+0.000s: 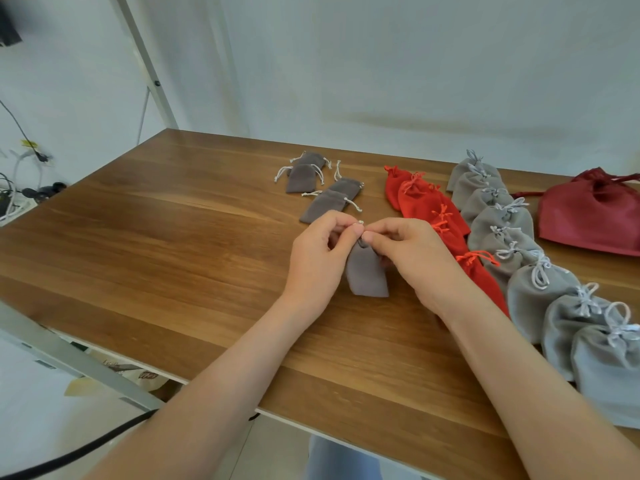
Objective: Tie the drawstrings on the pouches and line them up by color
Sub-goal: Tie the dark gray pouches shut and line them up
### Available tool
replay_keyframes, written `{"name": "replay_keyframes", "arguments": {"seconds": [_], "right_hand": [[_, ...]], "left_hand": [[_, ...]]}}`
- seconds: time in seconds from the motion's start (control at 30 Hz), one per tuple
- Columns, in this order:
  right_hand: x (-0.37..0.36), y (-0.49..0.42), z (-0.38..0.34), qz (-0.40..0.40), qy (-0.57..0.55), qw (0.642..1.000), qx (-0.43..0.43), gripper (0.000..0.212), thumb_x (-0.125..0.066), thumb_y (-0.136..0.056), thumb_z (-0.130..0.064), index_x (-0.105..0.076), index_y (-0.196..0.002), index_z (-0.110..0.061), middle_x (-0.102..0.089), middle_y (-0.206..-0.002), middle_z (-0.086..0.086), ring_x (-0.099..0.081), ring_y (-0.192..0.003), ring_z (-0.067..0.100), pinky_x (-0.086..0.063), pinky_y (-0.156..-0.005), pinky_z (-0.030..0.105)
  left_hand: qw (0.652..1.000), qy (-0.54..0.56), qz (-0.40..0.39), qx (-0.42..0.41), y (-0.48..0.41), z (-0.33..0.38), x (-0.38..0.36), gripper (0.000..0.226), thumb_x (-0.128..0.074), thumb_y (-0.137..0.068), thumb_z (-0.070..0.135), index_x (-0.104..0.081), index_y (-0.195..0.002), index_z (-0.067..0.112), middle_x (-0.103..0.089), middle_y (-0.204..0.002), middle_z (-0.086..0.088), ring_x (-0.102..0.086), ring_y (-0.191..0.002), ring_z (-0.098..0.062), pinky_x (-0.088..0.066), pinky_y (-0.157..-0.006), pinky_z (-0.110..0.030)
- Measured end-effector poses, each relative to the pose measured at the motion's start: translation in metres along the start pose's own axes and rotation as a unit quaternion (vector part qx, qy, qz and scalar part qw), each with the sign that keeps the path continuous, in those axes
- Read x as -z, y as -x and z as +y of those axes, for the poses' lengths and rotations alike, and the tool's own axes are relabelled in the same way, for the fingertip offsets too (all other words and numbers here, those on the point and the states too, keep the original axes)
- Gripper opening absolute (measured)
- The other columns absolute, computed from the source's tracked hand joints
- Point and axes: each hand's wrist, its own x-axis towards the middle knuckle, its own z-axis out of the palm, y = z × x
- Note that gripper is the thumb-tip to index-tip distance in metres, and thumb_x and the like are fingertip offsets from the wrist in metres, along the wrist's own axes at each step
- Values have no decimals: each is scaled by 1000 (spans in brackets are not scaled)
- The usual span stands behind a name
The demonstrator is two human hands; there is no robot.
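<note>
Hands together mid-surface (173, 237): left hand (320, 258) and right hand (408, 258) pinch the drawstring (360, 222) at the neck of a brown-grey pouch (367, 275), its body trailing toward 6 o'clock. Loose brown-grey pouches (329, 199) at 12 o'clock; red pouch row (429, 209) at 2; light grey pouch row (540, 285) at 3; maroon bag (588, 220) beyond.

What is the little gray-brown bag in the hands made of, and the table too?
The small pouch looks like soft, velvety fabric: matte, no shine, gently creased. The table looks like wood, or maybe a wood-look laminate: streaky brown grain with a smooth, slightly glossy finish.
</note>
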Motion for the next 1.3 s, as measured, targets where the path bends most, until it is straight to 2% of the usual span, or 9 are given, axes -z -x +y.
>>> {"name": "replay_keyframes", "arguments": {"seconds": [0.2,0.37,0.47,0.57,0.7,0.87,1.0,1.17,1.3], "right_hand": [[0,0,-3,-20,-57,998,-34,11,-61,-89,-9,-70,-93,-4,-61,-72,2,-52,-54,-1,-42,-51,14],[-1,-2,-2,-44,-44,998,-24,16,-55,-94,-14,-70,-91,-13,-62,-79,4,-53,-67,6,-42,-58,19],[1,-4,0,-39,-31,999,-19,20,-51,-96,-15,-68,-87,-13,-63,-83,4,-54,-78,15,-41,-73,30],[3,-4,1,-44,-4,999,-29,23,-48,-97,-16,-66,-84,-13,-61,-75,0,-51,-71,11,-41,-72,29],[6,-4,4,-47,27,998,-33,26,-48,-97,-16,-65,-78,-17,-60,-73,0,-50,-70,11,-40,-72,29],[3,-4,5,-38,129,991,-6,21,-47,-96,-13,-65,-85,-17,-65,-89,2,-54,-82,11,-42,-78,30],[2,-5,8,-40,218,975,13,16,-50,-95,-14,-62,-86,-18,-54,-77,-10,-46,-70,3,-33,-58,13],[-4,-6,12,-41,293,955,23,13,-50,-95,-17,-62,-90,-16,-56,-84,-4,-48,-83,12,-29,-63,26],[-5,-7,11,-35,293,955,17,15,-50,-95,-19,-65,-96,-13,-60,-92,1,-52,-89,16,-35,-71,28]], "left_hand": [[999,26,18,-6,-2,0,1,13,-59,-92,14,-72,-94,16,-70,-92,6,-62,-91,-3,-47,-82,-16],[992,121,3,23,-6,2,2,14,-58,-91,7,-72,-90,9,-70,-86,5,-61,-82,0,-44,-75,-13],[976,202,-36,74,-9,3,1,16,-57,-91,5,-72,-88,10,-67,-81,6,-54,-72,1,-41,-69,-14],[959,242,-96,108,-11,2,2,13,-55,-92,6,-68,-93,6,-65,-90,-8,-48,-79,-14,-39,-71,-20],[946,250,-152,139,-11,3,6,12,-55,-90,2,-64,-86,9,-65,-91,-8,-45,-70,-7,-37,-68,-18],[952,196,-160,174,-13,2,13,10,-62,-86,1,-65,-83,9,-67,-84,-3,-52,-73,-5,-40,-67,-17],[967,123,-147,170,-10,-1,13,13,-66,-83,0,-64,-78,11,-68,-77,-2,-59,-70,-5,-49,-71,-19],[974,-170,-145,47,-6,-3,11,12,-64,-84,13,-59,-81,24,-59,-73,9,-50,-64,2,-40,-62,-8],[956,-257,-117,-72,-4,-8,3,7,-57,-87,8,-56,-93,13,-43,-72,15,-40,-71,-3,-33,-66,-15]]}}
